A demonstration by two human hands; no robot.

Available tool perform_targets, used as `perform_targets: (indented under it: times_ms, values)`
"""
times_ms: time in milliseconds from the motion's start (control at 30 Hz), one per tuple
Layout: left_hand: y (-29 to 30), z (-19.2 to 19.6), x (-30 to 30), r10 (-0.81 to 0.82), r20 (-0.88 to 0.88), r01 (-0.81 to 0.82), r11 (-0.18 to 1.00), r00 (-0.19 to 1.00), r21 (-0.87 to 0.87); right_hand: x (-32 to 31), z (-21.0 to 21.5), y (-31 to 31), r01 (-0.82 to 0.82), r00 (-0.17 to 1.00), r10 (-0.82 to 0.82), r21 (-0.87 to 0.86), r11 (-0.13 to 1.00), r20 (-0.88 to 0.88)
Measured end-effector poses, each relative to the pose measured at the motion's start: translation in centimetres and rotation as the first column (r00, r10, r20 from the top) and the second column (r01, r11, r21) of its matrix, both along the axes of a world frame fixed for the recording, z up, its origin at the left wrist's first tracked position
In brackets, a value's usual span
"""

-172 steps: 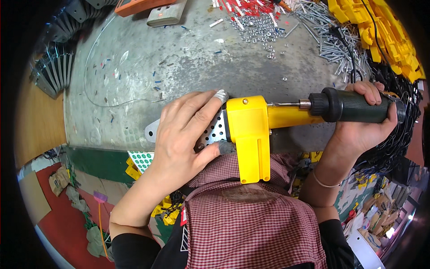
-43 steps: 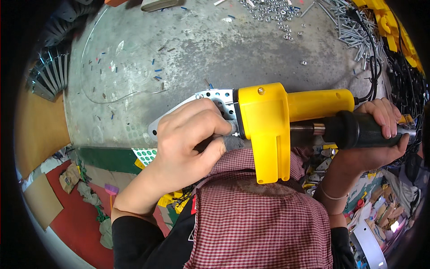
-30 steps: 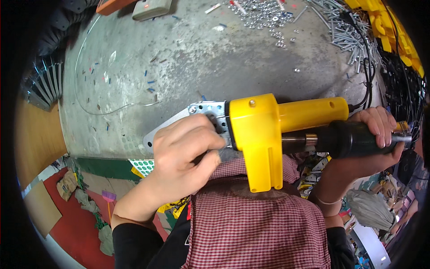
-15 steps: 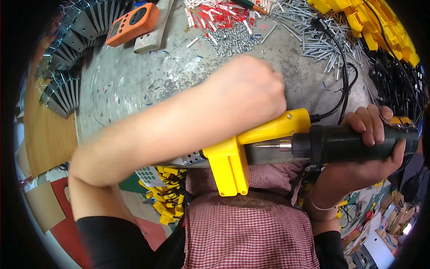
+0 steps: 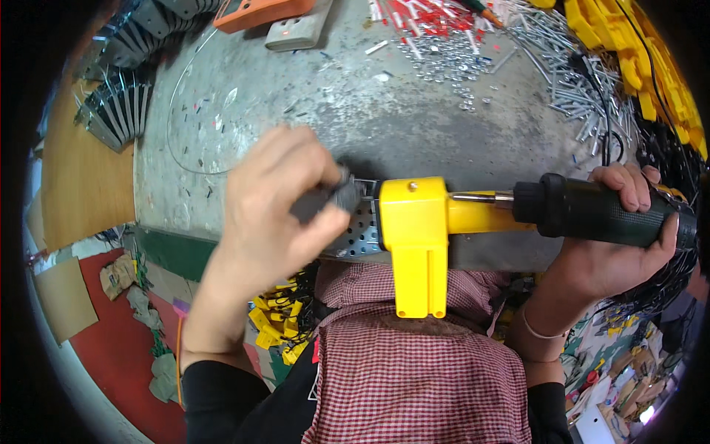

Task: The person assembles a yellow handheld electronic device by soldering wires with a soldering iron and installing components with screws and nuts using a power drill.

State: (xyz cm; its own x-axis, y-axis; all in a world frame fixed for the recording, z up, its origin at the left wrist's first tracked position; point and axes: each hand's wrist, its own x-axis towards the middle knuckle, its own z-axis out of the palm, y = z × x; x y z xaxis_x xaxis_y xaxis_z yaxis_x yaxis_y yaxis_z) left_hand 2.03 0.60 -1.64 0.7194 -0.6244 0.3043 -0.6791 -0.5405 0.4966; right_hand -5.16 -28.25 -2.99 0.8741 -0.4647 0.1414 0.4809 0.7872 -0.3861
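My right hand grips the black handle of a yellow hand tool, held level over the table's near edge. A perforated metal plate sticks out of the tool's left end. My left hand is curled around a small dark grey part and presses it against that plate. The left hand is blurred by motion, so the part's shape is unclear. The yellow body's foot hangs down over my checked shirt.
Grey worktable. At its far side lie a pile of screws and washers, red-white pieces, long bolts, yellow plastic parts, an orange device and a grey socket box. Black metal brackets sit at left.
My left arm, stretched toward the far side of the table half a second ago, has come back to the tool's metal plate with a dark part in the hand. The tool stayed about level.
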Motion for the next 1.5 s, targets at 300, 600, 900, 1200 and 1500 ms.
perform_targets:
  times_ms: [300,600,900,1200,1500]
  values:
    - [0.1,-3.5,-2.4,0.091,-0.094,-0.111,0.967,0.991,-0.230,0.8,-0.8,-0.2,-0.015,0.996,0.013,-0.021,1.000,-0.089]
    - [0.1,-4.7,-2.2,0.026,0.061,-0.008,0.964,0.998,-0.267,1.2,0.0,0.7,-0.008,0.993,0.009,0.006,1.000,-0.122]
    - [0.2,-4.5,-2.2,0.039,-0.118,-0.073,0.950,0.992,-0.305,1.5,0.5,1.5,0.076,0.980,-0.077,-0.011,0.997,-0.182]
    - [0.2,-4.1,-1.9,0.010,-0.060,-0.026,0.960,0.998,-0.280,1.4,0.8,1.9,0.139,0.980,-0.135,0.019,0.990,-0.143]
    - [0.6,-4.3,-3.1,0.073,-0.143,-0.104,0.969,0.987,-0.223,0.9,1.7,1.0,0.106,0.941,-0.121,-0.064,0.992,-0.317]
